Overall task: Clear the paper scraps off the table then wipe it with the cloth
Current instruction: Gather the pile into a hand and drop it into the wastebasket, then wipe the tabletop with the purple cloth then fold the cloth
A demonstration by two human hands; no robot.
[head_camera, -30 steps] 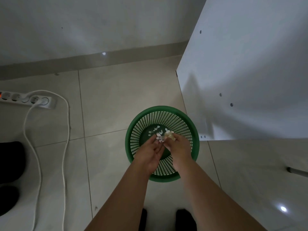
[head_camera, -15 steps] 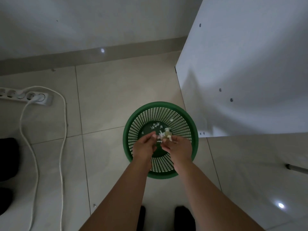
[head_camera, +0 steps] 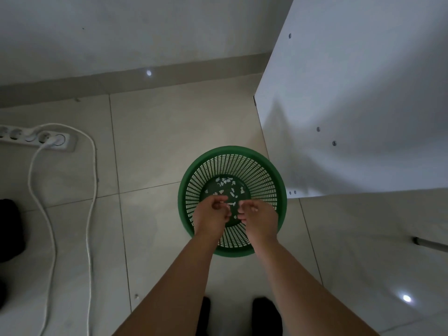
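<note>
A round green mesh basket [head_camera: 266, 170] stands on the tiled floor, and several small white paper scraps [head_camera: 226, 181] lie on its dark bottom. Both my hands hover over the near half of the basket, a small gap apart. My left hand [head_camera: 211, 214] has its fingers curled in toward the thumb. My right hand [head_camera: 260, 219] also has curled fingers, with the fingertips turned toward the left hand. I see no scraps held in either hand. One small white scrap [head_camera: 231, 203] shows in the gap between the fingertips. No cloth and no table top are in view.
A white furniture panel [head_camera: 351, 105] rises just right of the basket. At the left a white power strip [head_camera: 48, 140] lies on the floor, its cable [head_camera: 91, 214] looping toward me. A dark object [head_camera: 9, 229] sits at the left edge. My feet [head_camera: 264, 314] are below the basket.
The clump of scraps held between my fingertips has dropped into the basket. My hands have drawn slightly apart and their fingers have curled in.
</note>
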